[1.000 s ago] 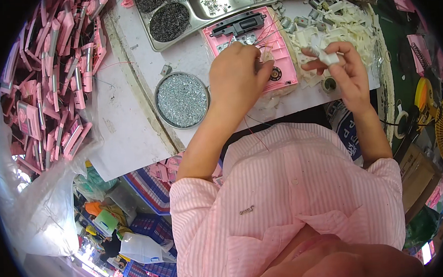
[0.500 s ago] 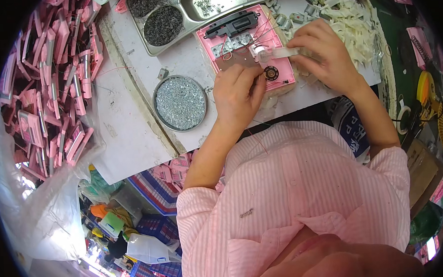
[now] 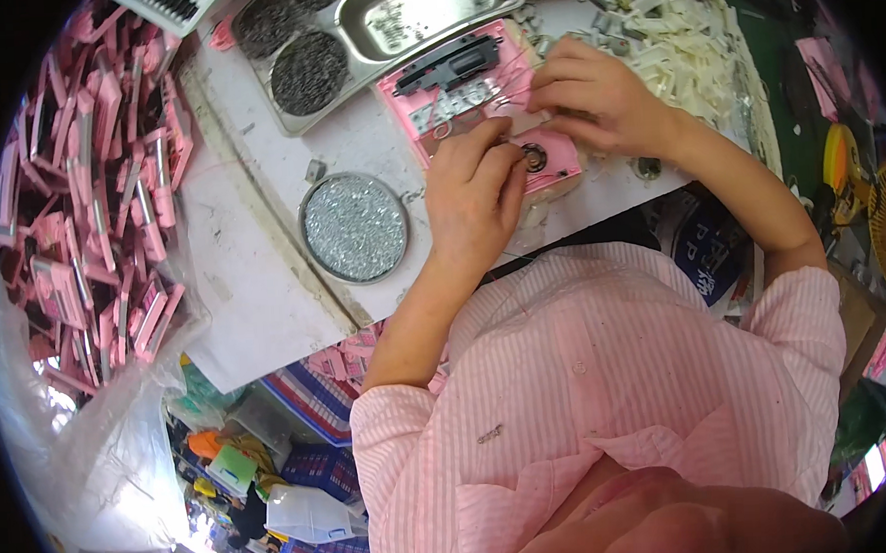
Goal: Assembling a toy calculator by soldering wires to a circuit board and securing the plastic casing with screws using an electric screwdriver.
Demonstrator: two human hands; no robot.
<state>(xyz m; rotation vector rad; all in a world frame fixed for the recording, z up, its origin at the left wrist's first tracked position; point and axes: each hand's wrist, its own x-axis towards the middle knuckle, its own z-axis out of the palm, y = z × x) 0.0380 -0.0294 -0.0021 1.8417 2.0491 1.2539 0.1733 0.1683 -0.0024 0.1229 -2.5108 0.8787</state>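
Right hand (image 3: 594,100) shifted nearer left hand (image 3: 467,195) | pink case (image 3: 557,155) — open, wired | grasps — cannot tell

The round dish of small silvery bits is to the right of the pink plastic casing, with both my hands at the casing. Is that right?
Not quite: the head view shows the round dish of small silvery bits left of the pink plastic casing. The left hand and right hand are at the casing.
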